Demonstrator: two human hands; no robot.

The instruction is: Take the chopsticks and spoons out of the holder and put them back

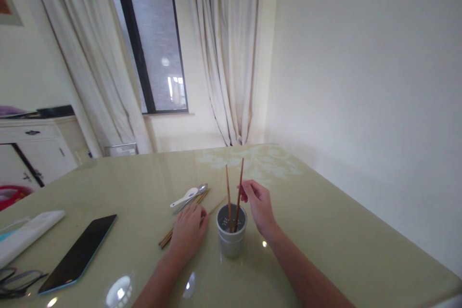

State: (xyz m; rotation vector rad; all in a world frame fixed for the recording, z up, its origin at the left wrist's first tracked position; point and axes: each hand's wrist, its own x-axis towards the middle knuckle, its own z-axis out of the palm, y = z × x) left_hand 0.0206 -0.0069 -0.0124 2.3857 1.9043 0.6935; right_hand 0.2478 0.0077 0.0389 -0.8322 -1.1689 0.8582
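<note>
My right hand (259, 202) pinches a dark brown chopstick (241, 175) that stands in a grey metal utensil cup (231, 246). A lighter chopstick (228, 190) leans beside it, and holes show in the cup's bottom. Left of the cup, my left hand (190, 231) is curled low over several chopsticks (166, 239) lying on the table. One thin chopstick (217, 205) sticks out from its thumb side, behind the cup; the fingers' hold on it is partly hidden. Just beyond that hand lie a white spoon (186, 197) and a metal spoon (203, 186).
The glossy greenish table (310, 231) runs up to a white wall (378, 82) on the right. At the left lie a dark phone (79, 255), eyeglasses (19, 281) and a white box-like object (32, 236). Curtains and a window (157, 43) are behind.
</note>
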